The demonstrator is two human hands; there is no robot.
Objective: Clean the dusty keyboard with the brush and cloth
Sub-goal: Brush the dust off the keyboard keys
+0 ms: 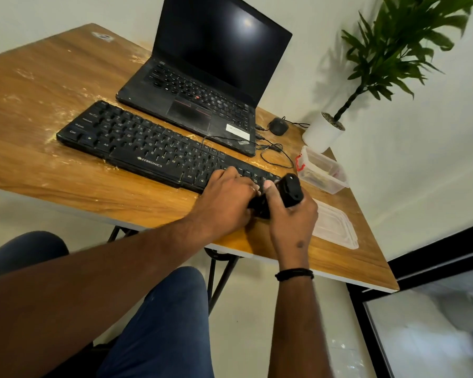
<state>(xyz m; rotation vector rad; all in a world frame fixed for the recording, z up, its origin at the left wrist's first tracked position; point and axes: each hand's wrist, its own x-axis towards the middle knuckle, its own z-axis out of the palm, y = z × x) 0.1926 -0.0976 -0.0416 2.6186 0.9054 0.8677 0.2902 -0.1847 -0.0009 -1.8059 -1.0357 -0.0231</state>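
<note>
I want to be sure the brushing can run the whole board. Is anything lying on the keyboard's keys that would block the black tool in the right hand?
Only the left hand, resting on the keys at the right end of the keyboard, beside the black tool gripped by the right hand. The other keys show nothing lying on them.

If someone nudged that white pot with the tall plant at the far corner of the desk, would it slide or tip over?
Probably tip rather than slide. The plant rises tall and leans on a thin stem above a small white pot, so it looks top-heavy. The pot stands close to the edge of the table, so a tip might send it off. How heavy the pot is cannot be told.
</note>
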